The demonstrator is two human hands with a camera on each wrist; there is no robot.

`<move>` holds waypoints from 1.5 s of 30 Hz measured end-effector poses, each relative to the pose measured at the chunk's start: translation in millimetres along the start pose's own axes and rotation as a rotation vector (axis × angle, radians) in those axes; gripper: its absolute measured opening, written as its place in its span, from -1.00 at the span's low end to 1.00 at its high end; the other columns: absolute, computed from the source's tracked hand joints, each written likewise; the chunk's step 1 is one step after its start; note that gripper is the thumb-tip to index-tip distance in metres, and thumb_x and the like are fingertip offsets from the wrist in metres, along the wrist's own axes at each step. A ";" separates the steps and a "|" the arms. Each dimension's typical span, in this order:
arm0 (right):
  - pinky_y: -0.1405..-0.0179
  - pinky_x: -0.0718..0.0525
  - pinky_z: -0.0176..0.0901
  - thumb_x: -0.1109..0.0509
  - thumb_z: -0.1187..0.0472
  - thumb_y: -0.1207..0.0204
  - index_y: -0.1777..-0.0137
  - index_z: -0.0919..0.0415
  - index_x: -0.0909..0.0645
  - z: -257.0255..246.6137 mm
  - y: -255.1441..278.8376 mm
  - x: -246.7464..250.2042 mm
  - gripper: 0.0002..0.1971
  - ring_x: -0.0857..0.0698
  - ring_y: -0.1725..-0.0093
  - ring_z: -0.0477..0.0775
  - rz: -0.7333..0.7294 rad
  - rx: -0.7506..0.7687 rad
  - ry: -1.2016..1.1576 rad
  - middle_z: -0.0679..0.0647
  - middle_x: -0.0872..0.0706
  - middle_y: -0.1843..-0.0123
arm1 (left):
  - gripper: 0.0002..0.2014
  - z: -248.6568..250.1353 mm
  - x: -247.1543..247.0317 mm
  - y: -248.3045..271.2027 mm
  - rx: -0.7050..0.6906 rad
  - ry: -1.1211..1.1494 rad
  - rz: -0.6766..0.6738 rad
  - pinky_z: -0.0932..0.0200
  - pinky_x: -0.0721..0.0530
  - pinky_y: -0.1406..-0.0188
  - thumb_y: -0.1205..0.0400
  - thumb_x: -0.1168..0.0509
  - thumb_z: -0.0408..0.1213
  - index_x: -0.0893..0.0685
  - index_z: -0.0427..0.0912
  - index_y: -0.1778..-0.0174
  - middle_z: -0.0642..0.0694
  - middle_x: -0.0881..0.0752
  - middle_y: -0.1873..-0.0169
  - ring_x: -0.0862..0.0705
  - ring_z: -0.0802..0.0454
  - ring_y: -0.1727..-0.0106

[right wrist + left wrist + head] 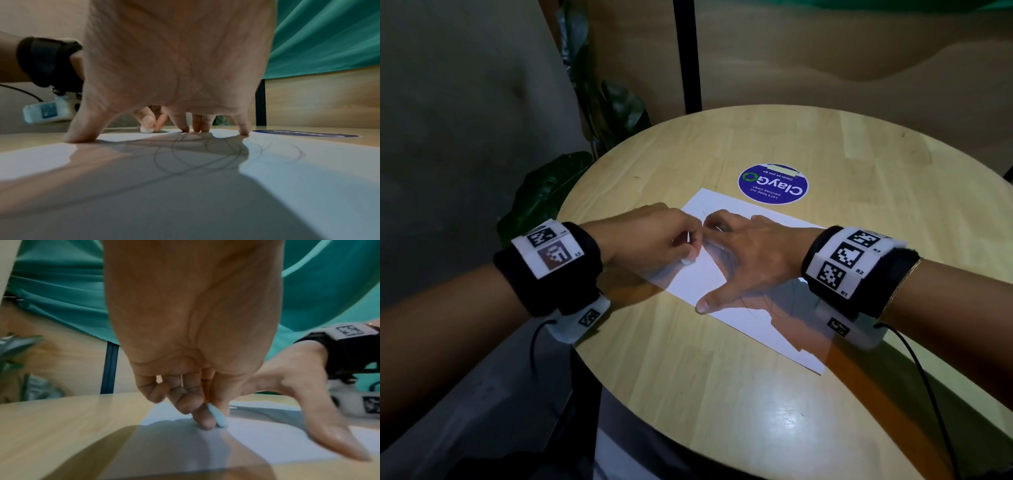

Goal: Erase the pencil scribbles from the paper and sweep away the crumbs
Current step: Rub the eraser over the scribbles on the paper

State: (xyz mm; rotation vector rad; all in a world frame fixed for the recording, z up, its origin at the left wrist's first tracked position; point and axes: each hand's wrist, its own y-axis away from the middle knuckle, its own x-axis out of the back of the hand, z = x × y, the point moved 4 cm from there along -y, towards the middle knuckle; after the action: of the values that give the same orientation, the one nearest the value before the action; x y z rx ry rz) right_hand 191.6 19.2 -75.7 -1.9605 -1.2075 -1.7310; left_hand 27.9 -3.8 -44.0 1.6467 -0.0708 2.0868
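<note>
Paper (750, 325) white, flat, bearing faint looping pencil scribbles (205, 155).

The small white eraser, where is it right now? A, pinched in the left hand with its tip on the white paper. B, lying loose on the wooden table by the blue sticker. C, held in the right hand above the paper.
A: the left hand pinches the small white eraser tip-down on the white sheet of paper, while the right hand presses flat on the sheet.
</note>
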 end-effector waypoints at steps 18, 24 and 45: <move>-0.41 -0.33 0.03 -0.43 -0.72 -0.26 -0.73 -0.31 -0.23 1.7 -1.4 0.4 0.07 -0.31 -0.31 0.03 -0.004 0.003 0.008 -0.19 -0.22 -0.62 | -0.94 2.5 0.1 4.2 -0.041 -0.024 -0.031 0.19 -0.61 0.09 -0.76 -0.41 -0.14 -0.77 0.13 0.00 0.19 -0.77 0.23 -0.68 0.29 0.16; -0.67 -0.23 0.34 -0.49 -0.67 -0.28 -0.62 -0.42 -0.27 4.0 0.2 4.1 -0.06 -0.20 -0.63 -0.04 -0.064 0.031 0.025 -0.20 -0.13 -0.68 | -0.95 9.7 -5.0 5.8 -0.065 0.082 -0.134 0.43 -0.54 0.24 -0.76 -0.44 -0.18 -0.81 0.05 -0.01 0.23 -0.75 0.33 -0.66 0.30 0.26; -0.66 -0.12 0.51 -0.43 -0.65 -0.36 -0.60 -0.39 -0.28 7.2 -9.7 -0.4 -0.14 -0.24 -0.76 -0.05 -0.001 -0.004 -0.083 -0.35 -0.24 -0.67 | -0.94 0.6 2.8 -16.7 -0.033 0.025 0.007 0.26 -0.53 0.14 -0.76 -0.41 -0.17 -0.80 0.06 -0.02 0.16 -0.79 0.23 -0.67 0.33 0.16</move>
State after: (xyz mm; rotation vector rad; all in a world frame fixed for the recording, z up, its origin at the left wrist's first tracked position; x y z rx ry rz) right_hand 189.7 29.8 -81.0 -2.0528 -1.2333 -1.6690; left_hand 34.6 11.7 -45.4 1.6024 -0.1025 2.1000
